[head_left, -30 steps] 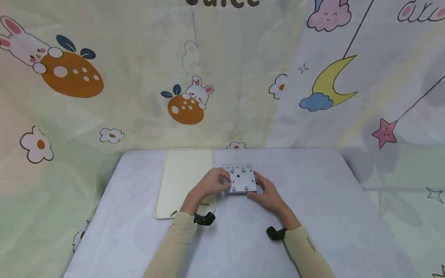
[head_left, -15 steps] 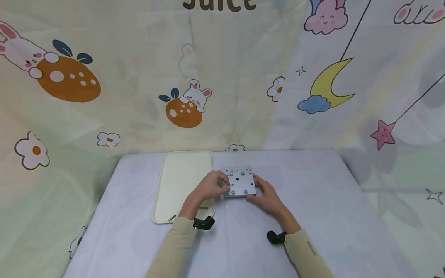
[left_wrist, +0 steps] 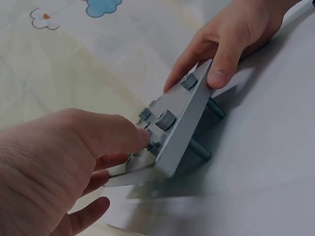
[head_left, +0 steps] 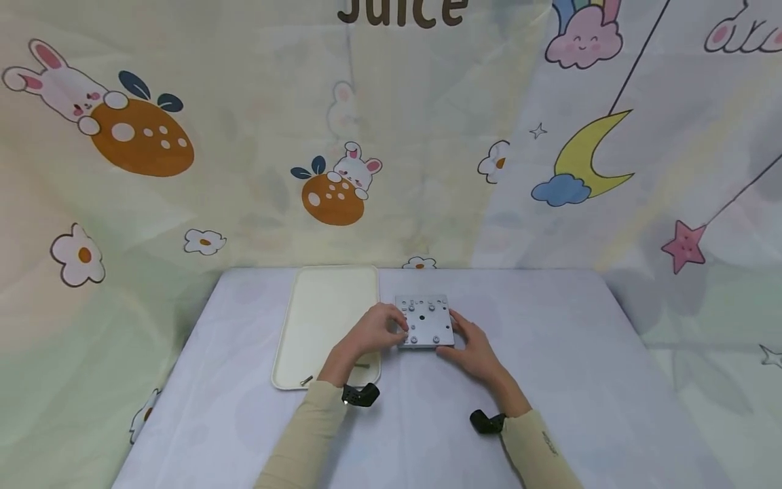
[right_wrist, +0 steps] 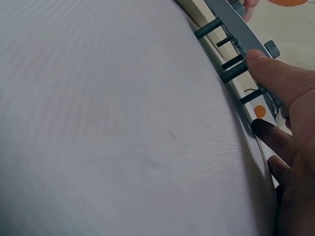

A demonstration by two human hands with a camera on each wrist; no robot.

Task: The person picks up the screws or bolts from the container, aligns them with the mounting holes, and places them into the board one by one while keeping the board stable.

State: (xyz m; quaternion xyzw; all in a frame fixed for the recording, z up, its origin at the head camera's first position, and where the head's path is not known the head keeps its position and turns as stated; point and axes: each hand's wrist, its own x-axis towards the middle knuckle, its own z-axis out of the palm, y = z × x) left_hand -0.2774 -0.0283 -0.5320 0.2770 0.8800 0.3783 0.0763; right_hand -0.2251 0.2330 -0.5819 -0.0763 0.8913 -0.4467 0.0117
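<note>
A square metal plate with holes and several bolts stands slightly above the table on bolt shanks that poke out below it. My right hand grips its right side, with the thumb on the front edge in the right wrist view. At the plate's left side, my left hand pinches a small screw with thumb and index finger; the fingers partly hide it. A larger bolt head rises close to that thumb. Threaded shanks show under the plate in the right wrist view.
A cream tray lies left of the plate, partly under the left forearm. A loose screw rests near its front edge, and another screw lies to the right of that. A pale cloth covers the table; a printed curtain hangs behind.
The head view has shifted slightly. Both hands stay at the same sides of the plate, and the left fingers keep their place on the small screw with little visible movement.
</note>
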